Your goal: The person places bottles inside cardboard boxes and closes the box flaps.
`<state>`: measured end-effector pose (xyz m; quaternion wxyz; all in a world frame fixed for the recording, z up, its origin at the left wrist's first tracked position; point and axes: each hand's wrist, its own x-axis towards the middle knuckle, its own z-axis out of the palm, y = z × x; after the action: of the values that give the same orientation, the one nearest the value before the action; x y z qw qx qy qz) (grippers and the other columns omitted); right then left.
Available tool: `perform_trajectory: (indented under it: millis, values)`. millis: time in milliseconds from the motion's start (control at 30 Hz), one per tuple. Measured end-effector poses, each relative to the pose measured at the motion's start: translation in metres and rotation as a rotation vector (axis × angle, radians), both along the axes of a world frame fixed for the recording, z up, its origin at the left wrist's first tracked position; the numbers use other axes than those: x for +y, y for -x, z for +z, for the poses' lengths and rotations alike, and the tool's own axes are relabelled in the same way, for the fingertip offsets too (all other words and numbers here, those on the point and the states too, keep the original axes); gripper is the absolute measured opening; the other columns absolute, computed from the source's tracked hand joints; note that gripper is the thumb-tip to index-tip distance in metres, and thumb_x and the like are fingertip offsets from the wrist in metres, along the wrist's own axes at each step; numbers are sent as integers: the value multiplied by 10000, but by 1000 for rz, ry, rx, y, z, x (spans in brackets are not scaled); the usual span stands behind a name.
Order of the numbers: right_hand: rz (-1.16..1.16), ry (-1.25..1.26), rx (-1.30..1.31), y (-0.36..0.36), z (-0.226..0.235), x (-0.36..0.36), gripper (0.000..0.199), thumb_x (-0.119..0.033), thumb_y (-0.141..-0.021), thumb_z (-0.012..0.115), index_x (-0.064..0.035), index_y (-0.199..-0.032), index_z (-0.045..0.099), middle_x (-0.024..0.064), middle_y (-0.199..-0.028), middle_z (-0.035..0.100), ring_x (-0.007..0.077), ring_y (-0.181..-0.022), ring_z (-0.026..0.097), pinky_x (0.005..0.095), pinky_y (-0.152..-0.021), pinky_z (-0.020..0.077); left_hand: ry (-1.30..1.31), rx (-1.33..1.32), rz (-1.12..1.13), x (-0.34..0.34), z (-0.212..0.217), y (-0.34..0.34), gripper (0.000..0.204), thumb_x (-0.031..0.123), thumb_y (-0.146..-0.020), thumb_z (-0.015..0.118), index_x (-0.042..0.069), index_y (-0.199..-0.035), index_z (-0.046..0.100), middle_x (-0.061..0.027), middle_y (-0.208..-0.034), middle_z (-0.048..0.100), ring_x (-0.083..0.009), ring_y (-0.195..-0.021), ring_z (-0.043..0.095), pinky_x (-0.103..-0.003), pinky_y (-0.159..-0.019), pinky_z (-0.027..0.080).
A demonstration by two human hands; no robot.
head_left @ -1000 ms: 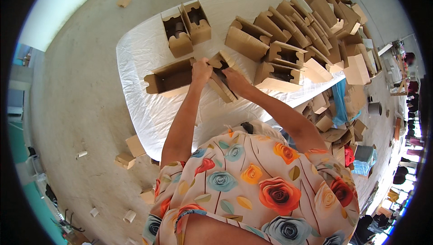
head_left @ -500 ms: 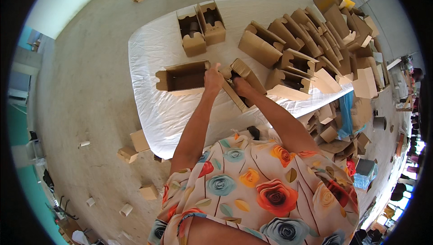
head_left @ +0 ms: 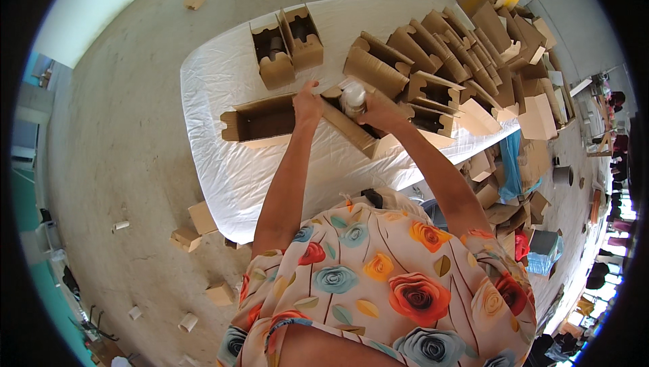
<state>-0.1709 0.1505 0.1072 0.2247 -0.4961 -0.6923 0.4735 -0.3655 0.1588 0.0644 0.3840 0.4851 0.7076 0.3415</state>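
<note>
My right hand [head_left: 380, 111] is closed around a shiny, whitish, clear-looking rounded object [head_left: 353, 99], perhaps a jar or bottle. It is just above the opening of a tilted brown cardboard box [head_left: 351, 130]. My left hand [head_left: 307, 105] grips the cardboard where an open, long cardboard box [head_left: 260, 120] meets the tilted one; its fingertips are partly hidden. Nothing shows inside the long box. Beyond my hands, two upright boxes [head_left: 275, 73] stand side by side with dark cylindrical things inside.
A white-covered table [head_left: 236, 178] carries everything. Many open cardboard boxes [head_left: 433, 49] crowd its right side, leaning on one another. More cardboard and blue plastic [head_left: 510, 164] lie right of the table. Small cardboard pieces [head_left: 186, 238] lie on the floor at the left.
My right hand has come up out of the tilted box, and the shiny whitish object now shows in it. My left hand stays at the boxes' meeting edge.
</note>
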Motion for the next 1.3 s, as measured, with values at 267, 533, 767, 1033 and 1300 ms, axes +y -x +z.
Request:
perform_trajectory:
  millis: [267, 533, 767, 1033, 1300]
  values:
    - [-455, 60, 669, -40, 18, 23, 435, 41, -725, 677, 16, -1139, 545, 69, -1003, 615, 171, -936, 589, 304, -873, 454, -233, 5, 9, -33, 7, 5, 488, 149, -822, 622, 37, -1272, 471, -226, -1159, 559, -380, -1084, 523, -432, -903, 421]
    - [-518, 88, 970, -30, 26, -8, 409, 80, -773, 618, 35, -1171, 533, 112, -1085, 604, 193, -1000, 584, 320, -906, 463, -504, 759, -120, -106, 12, 111, 417, 149, -774, 667, 87, -1173, 561, -131, -1082, 588, -321, -1131, 489, -504, -949, 349]
    - [-156, 104, 875, 97, 66, -48, 505, 41, -759, 669, -26, -1230, 500, 74, -1150, 576, 200, -1032, 571, 320, -883, 480, -257, 1014, -166, -116, -49, 141, 95, 155, -790, 583, 146, -830, 669, -36, -779, 645, -231, -834, 607, -399, -738, 422]
    - [365, -132, 78, 173, 4, -68, 529, -82, -745, 648, 25, -1229, 465, 219, -1093, 593, 292, -1005, 595, 359, -863, 467, -238, 964, -150, -190, -16, 92, 44, 137, -772, 589, 137, -775, 633, -30, -740, 609, -205, -720, 618, -365, -646, 423]
    - [612, -307, -376, 171, -119, -61, 442, -22, -756, 555, -53, -1193, 502, 215, -1080, 606, 371, -1029, 579, 444, -849, 480, -267, 703, 86, -223, -40, 90, 108, 84, -704, 671, 86, -810, 652, -84, -846, 588, -265, -839, 563, -400, -738, 441]
